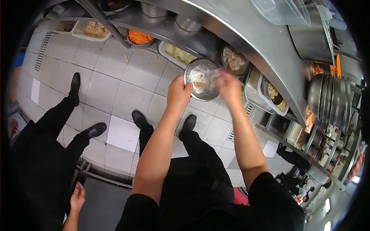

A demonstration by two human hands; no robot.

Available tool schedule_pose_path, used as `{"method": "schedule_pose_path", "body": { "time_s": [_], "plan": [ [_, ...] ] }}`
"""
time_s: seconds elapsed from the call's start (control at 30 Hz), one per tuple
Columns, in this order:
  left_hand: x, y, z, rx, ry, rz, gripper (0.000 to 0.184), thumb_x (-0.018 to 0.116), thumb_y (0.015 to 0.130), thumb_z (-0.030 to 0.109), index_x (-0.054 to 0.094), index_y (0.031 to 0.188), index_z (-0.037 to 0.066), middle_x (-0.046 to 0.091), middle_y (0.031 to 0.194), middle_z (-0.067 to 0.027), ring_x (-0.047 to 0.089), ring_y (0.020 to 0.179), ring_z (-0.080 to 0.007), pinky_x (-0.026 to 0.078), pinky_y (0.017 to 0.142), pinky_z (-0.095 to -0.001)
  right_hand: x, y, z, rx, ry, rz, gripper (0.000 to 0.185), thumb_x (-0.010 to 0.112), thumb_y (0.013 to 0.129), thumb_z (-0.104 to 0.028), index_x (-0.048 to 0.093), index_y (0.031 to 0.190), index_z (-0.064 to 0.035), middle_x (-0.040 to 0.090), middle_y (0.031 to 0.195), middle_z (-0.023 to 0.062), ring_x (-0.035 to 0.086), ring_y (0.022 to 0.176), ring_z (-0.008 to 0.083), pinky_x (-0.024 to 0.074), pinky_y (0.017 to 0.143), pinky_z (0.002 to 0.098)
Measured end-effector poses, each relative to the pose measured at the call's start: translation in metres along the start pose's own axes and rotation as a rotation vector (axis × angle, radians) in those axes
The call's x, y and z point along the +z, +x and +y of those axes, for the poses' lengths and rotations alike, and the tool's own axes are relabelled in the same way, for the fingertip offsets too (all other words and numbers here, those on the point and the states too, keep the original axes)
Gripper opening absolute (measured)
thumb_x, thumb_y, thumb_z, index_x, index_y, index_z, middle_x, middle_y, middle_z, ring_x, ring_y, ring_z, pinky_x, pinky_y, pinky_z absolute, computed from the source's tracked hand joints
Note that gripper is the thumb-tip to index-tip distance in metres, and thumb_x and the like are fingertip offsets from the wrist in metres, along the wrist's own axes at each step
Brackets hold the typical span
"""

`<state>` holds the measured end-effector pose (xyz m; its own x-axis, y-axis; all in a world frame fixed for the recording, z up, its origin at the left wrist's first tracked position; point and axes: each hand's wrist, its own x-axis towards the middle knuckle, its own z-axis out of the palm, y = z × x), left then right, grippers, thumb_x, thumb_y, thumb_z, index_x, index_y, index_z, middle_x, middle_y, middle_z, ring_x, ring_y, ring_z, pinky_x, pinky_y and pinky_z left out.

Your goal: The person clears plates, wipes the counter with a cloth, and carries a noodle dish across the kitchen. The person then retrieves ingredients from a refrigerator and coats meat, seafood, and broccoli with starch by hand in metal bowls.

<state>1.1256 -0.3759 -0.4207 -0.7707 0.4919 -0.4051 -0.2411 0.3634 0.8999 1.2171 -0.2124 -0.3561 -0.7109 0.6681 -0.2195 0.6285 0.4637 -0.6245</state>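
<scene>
A round metal bowl (205,97) is held out over the tiled floor, near the shelf edge. White powder (197,73) coats its inside, with a pale beige lump (198,84) lying in it. My left hand (179,93) grips the bowl's left rim, thumb on the edge and fingers underneath. Over the right side of the bowl is my right hand (228,86), its fingers smeared by motion. Whether it holds anything cannot be made out.
Below the steel counter (246,42) stand a bowl of shredded carrot (139,37), a tub of pale cut vegetables (179,53) and a bowl of pale pieces (233,59). Stacked metal bowls (327,98) are at right. Another person's hand (78,198) and legs are at left.
</scene>
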Motion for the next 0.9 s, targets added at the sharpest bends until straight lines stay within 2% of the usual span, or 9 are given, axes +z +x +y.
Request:
{"method": "schedule_pose_path", "body": {
  "time_s": [0.07,0.17,0.27,0.33,0.43,0.5,0.6,0.77,0.9],
  "plan": [
    [-0.004,-0.004,-0.002,0.063,0.001,0.005,0.013,0.058,0.084,0.009,0.058,0.086,-0.003,0.060,0.073,-0.0076,0.063,0.060,-0.0166,0.056,0.052,-0.0313,0.033,-0.017,-0.015,-0.347,-0.310,0.090,0.035,0.067,0.085,-0.017,0.062,0.119,-0.0107,0.067,0.108,0.0200,0.064,0.101,0.0354,0.0497,0.089,0.0431],
    [-0.016,-0.011,0.003,0.153,0.100,0.049,0.013,0.058,0.084,0.010,0.057,0.084,-0.003,0.060,0.070,-0.0102,0.064,0.058,-0.0182,0.055,0.051,-0.0324,0.063,-0.007,-0.027,-0.097,-0.235,-0.196,0.045,0.067,0.079,-0.013,0.056,0.123,-0.0100,0.059,0.122,0.0201,0.058,0.110,0.0374,0.0466,0.094,0.0467],
    [-0.046,-0.022,0.009,0.135,0.151,0.104,0.014,0.058,0.084,0.010,0.055,0.081,-0.003,0.060,0.065,-0.0152,0.065,0.054,-0.0220,0.053,0.050,-0.0349,0.079,-0.005,-0.045,-0.013,-0.157,-0.264,0.041,0.065,0.079,-0.010,0.057,0.119,-0.0093,0.060,0.119,0.0194,0.056,0.111,0.0396,0.0467,0.094,0.0467],
    [-0.077,-0.027,0.007,0.036,0.144,0.110,0.016,0.058,0.084,0.011,0.053,0.078,-0.004,0.060,0.063,-0.0153,0.065,0.053,-0.0224,0.053,0.048,-0.0356,0.086,-0.017,-0.076,-0.134,-0.253,-0.079,0.042,0.059,0.078,-0.007,0.059,0.120,-0.0089,0.063,0.116,0.0193,0.058,0.111,0.0376,0.0460,0.095,0.0452],
    [-0.137,-0.036,0.009,-0.045,0.075,0.165,0.017,0.058,0.085,0.011,0.052,0.077,-0.003,0.060,0.064,-0.0142,0.064,0.054,-0.0210,0.053,0.048,-0.0353,0.111,-0.038,-0.123,-0.409,-0.246,-0.203,0.040,0.059,0.078,-0.006,0.062,0.118,-0.0074,0.064,0.117,0.0180,0.059,0.110,0.0360,0.0437,0.100,0.0430],
    [-0.187,-0.041,0.010,-0.121,0.043,0.172,0.015,0.058,0.086,0.011,0.055,0.082,-0.003,0.060,0.066,-0.0124,0.064,0.055,-0.0190,0.053,0.050,-0.0335,0.118,-0.047,-0.177,-0.529,-0.163,-0.476,0.037,0.060,0.079,-0.005,0.064,0.115,-0.0071,0.065,0.116,0.0159,0.060,0.108,0.0346,0.0431,0.102,0.0408],
    [-0.258,-0.045,0.018,-0.201,-0.197,0.246,0.014,0.057,0.087,0.010,0.058,0.089,-0.003,0.061,0.068,-0.0111,0.064,0.056,-0.0178,0.053,0.052,-0.0318,0.145,-0.048,-0.251,-0.494,-0.094,-0.362,0.034,0.062,0.079,-0.005,0.066,0.113,-0.0071,0.066,0.114,0.0144,0.061,0.107,0.0333,0.0437,0.101,0.0402],
    [-0.364,-0.007,-0.030,-0.194,-0.082,0.508,0.012,0.057,0.086,0.009,0.059,0.092,-0.002,0.063,0.071,-0.0103,0.063,0.056,-0.0164,0.053,0.051,-0.0304,0.244,0.016,-0.340,-0.667,0.081,-0.221,0.030,0.064,0.081,-0.008,0.066,0.111,-0.0061,0.066,0.106,0.0152,0.061,0.103,0.0349,0.0482,0.090,0.0416],
    [-0.439,0.032,-0.089,-0.247,-0.123,0.620,0.011,0.059,0.085,0.010,0.058,0.087,-0.001,0.061,0.068,-0.0105,0.061,0.056,-0.0177,0.050,0.053,-0.0338,0.369,0.130,-0.388,-0.564,0.008,-0.266,0.031,0.060,0.085,-0.013,0.064,0.116,-0.0063,0.064,0.113,0.0179,0.060,0.107,0.0360,0.0477,0.092,0.0422]
  ]
}}
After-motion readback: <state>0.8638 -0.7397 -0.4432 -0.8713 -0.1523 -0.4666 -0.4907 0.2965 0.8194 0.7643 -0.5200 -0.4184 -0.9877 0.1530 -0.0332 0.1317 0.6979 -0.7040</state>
